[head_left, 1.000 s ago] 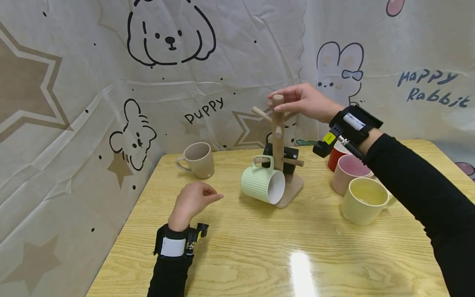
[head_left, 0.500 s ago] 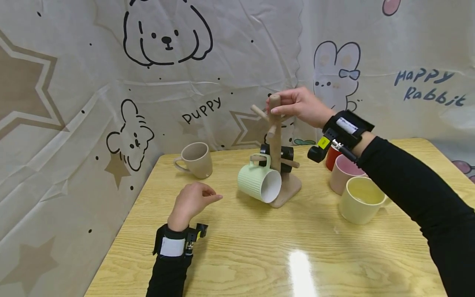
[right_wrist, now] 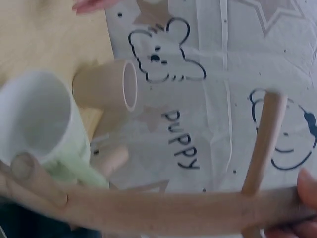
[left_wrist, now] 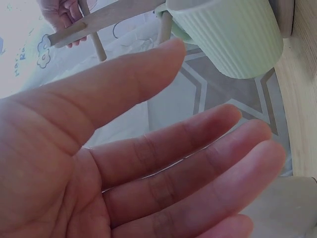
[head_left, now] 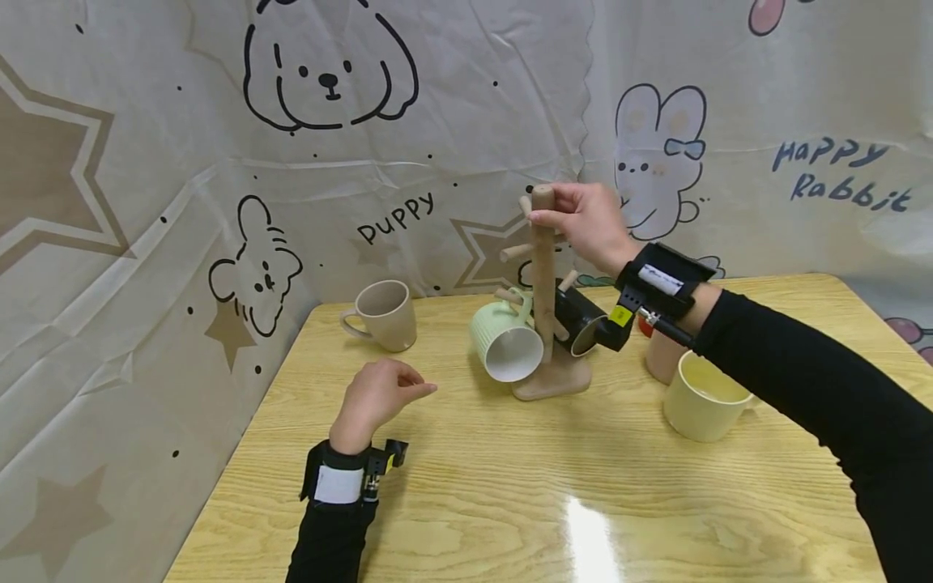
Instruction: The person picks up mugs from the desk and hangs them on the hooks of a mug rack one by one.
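My right hand (head_left: 592, 224) pinches the top of a wooden mug tree's post (head_left: 543, 279) between thumb and fingers. A ribbed light-green mug (head_left: 487, 336) hangs by its handle from a low peg on the left, mouth tilted toward the camera. From a low peg on the right hangs a black mug (head_left: 576, 314), partly behind the wrist camera. The upper pegs (head_left: 516, 253) carry nothing. My left hand (head_left: 373, 402) hovers over the table left of the tree, fingers relaxed and holding nothing; in the left wrist view its palm (left_wrist: 44, 173) faces the camera.
A beige mug (head_left: 389, 317) stands upright at the back left, beyond the left hand. On the right stand a yellow mug (head_left: 703, 401), a pink mug (head_left: 663, 359) and a red one (head_left: 645, 327), the last two partly hidden by the right arm. A printed cloth (head_left: 466, 121) hangs behind the table (head_left: 474, 486).
The mug tree has turned under my right hand: the green mug's mouth now faces the camera more, and the black mug has swung out on the right. My left hand has stayed put.
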`<state>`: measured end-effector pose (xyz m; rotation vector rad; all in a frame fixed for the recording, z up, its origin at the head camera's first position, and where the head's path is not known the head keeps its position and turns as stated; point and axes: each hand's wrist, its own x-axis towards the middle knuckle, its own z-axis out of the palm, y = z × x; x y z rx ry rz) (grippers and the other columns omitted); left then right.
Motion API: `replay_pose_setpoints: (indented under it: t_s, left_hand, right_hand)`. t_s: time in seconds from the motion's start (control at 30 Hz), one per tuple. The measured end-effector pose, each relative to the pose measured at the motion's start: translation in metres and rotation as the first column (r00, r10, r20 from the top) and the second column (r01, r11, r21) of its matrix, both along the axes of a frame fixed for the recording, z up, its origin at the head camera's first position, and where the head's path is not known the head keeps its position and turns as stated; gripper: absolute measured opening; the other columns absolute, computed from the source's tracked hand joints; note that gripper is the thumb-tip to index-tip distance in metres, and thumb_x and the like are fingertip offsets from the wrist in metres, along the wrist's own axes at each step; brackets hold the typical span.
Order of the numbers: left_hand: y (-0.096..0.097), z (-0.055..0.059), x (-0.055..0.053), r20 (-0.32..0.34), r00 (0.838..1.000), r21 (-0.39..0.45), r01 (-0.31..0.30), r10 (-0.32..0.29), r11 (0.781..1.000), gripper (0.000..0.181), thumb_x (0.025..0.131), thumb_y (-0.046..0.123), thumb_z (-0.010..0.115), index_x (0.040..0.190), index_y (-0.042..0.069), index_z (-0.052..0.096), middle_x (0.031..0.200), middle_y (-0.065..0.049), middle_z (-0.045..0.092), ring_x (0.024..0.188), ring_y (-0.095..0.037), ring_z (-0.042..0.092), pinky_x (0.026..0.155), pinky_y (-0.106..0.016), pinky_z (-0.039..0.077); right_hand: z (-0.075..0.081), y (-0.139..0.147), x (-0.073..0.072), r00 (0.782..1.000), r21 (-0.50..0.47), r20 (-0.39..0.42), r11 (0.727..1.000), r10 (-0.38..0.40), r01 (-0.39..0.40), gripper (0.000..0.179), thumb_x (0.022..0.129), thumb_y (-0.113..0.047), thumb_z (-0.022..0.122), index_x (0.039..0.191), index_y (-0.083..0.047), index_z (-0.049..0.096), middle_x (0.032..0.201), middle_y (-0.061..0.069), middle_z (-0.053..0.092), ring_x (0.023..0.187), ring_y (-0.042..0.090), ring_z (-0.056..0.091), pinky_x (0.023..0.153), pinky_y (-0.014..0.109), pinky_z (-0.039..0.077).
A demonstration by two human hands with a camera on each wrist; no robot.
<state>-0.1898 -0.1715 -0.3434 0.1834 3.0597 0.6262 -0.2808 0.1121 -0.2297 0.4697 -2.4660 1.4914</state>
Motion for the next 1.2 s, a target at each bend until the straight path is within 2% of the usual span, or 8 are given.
replay_pose_setpoints:
  t_s: [0.23, 0.57, 0.87, 0.97, 1.07, 1.13, 1.2]
  left_hand:
    - [0.001, 0.001, 0.001, -0.004, 1.000, 0.000, 0.007, -0.007, 1.000, 0.023, 0.081, 0.035, 0.069, 0.083, 0.012, 0.073, 0.083, -0.002, 0.070, 0.078, -0.018, 0.063, 0.064, -0.032, 0.049]
    - [-0.001, 0.002, 0.002, -0.009, 1.000, 0.015, 0.004, -0.004, 1.000, 0.023, 0.081, 0.035, 0.069, 0.083, 0.012, 0.073, 0.083, -0.001, 0.070, 0.077, -0.017, 0.063, 0.064, -0.032, 0.049]
    - [0.001, 0.004, 0.002, -0.003, 1.000, 0.007, 0.006, -0.006, 1.000, 0.024, 0.081, 0.035, 0.068, 0.084, 0.012, 0.073, 0.084, -0.002, 0.070, 0.077, -0.017, 0.063, 0.063, -0.031, 0.049]
    - [0.002, 0.004, 0.002, 0.000, 1.000, 0.006, 0.004, -0.004, 1.000, 0.024, 0.081, 0.035, 0.068, 0.084, 0.012, 0.073, 0.084, -0.002, 0.070, 0.078, -0.017, 0.063, 0.064, -0.031, 0.049]
    - [0.001, 0.004, 0.003, 0.002, 1.000, 0.004, 0.003, -0.003, 1.000, 0.024, 0.081, 0.035, 0.068, 0.084, 0.012, 0.073, 0.084, -0.001, 0.070, 0.078, -0.017, 0.063, 0.064, -0.031, 0.049]
    - [0.001, 0.004, 0.003, 0.003, 1.000, 0.004, 0.003, -0.004, 1.000, 0.024, 0.081, 0.035, 0.068, 0.084, 0.012, 0.073, 0.084, -0.001, 0.070, 0.078, -0.017, 0.063, 0.064, -0.031, 0.049]
    - [0.001, 0.003, 0.003, 0.002, 1.000, 0.005, 0.009, -0.009, 1.000, 0.024, 0.081, 0.036, 0.068, 0.084, 0.013, 0.073, 0.084, -0.001, 0.070, 0.077, -0.016, 0.063, 0.063, -0.031, 0.049]
  right_hand:
    - [0.002, -0.010, 0.012, 0.994, -0.021, -0.010, 0.994, -0.111, 0.111, 0.035, 0.086, -0.013, 0.063, 0.119, -0.001, 0.059, 0.117, 0.018, 0.061, 0.108, 0.027, 0.061, 0.090, 0.036, 0.050]
    - [0.003, -0.017, 0.016, 0.977, 0.064, -0.053, 0.976, -0.206, 0.209, 0.033, 0.087, -0.017, 0.064, 0.116, -0.002, 0.062, 0.113, 0.018, 0.064, 0.103, 0.028, 0.063, 0.086, 0.036, 0.052]
    - [0.007, -0.014, 0.017, 0.985, 0.081, -0.009, 0.981, -0.173, 0.173, 0.034, 0.087, -0.017, 0.064, 0.115, 0.000, 0.061, 0.113, 0.019, 0.064, 0.103, 0.029, 0.062, 0.088, 0.038, 0.051]
    - [0.008, -0.011, 0.019, 0.988, 0.106, -0.010, 0.982, -0.157, 0.157, 0.043, 0.086, -0.020, 0.066, 0.122, 0.000, 0.056, 0.120, 0.019, 0.061, 0.110, 0.029, 0.059, 0.091, 0.038, 0.049]
    - [0.009, -0.009, 0.027, 0.989, 0.130, -0.061, 0.981, -0.137, 0.144, 0.062, 0.084, -0.026, 0.067, 0.135, -0.002, 0.042, 0.135, 0.017, 0.049, 0.125, 0.029, 0.047, 0.102, 0.039, 0.040]
    - [0.009, -0.006, 0.035, 0.983, 0.104, -0.139, 0.985, -0.119, 0.134, 0.069, 0.084, -0.028, 0.067, 0.141, -0.005, 0.034, 0.143, 0.015, 0.040, 0.133, 0.027, 0.037, 0.109, 0.038, 0.033]
    - [0.007, -0.001, 0.045, 0.962, 0.038, -0.251, 0.993, -0.102, 0.115, 0.064, 0.085, -0.024, 0.066, 0.139, -0.005, 0.038, 0.143, 0.013, 0.040, 0.134, 0.025, 0.035, 0.111, 0.036, 0.029]
